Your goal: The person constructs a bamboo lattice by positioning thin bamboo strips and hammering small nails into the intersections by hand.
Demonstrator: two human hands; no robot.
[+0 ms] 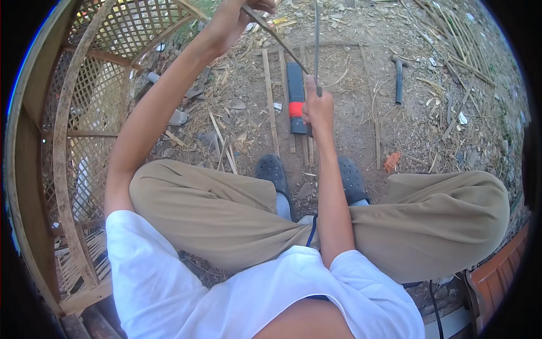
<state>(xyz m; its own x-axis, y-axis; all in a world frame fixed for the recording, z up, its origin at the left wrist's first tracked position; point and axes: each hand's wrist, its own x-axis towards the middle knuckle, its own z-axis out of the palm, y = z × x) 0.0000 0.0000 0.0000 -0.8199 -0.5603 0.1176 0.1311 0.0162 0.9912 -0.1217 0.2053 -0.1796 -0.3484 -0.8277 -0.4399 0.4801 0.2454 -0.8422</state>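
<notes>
At the upper edge my left hand (231,25) is closed round one end of a thin wooden strip (276,38). The strip slants down toward my right hand (319,110), which makes a fist with the thumb up. Out of that fist rises a long, narrow grey blade (317,48), seen nearly edge-on, like a long knife; a dark end shows below the fingers. Strip and blade come together just above the right thumb; whether they touch is hard to tell. Beneath, a dark blue-grey block (295,76) with a red band lies on the ground. Part of my left hand's fingers is cut off.
Wooden slats (271,101) lie around the block. A hammer (399,82) with a dark handle rests on the dirt to the right, near an orange scrap (392,161). On the left stands a wooden lattice frame (73,147). Thin sticks (460,42) are heaped at the far right.
</notes>
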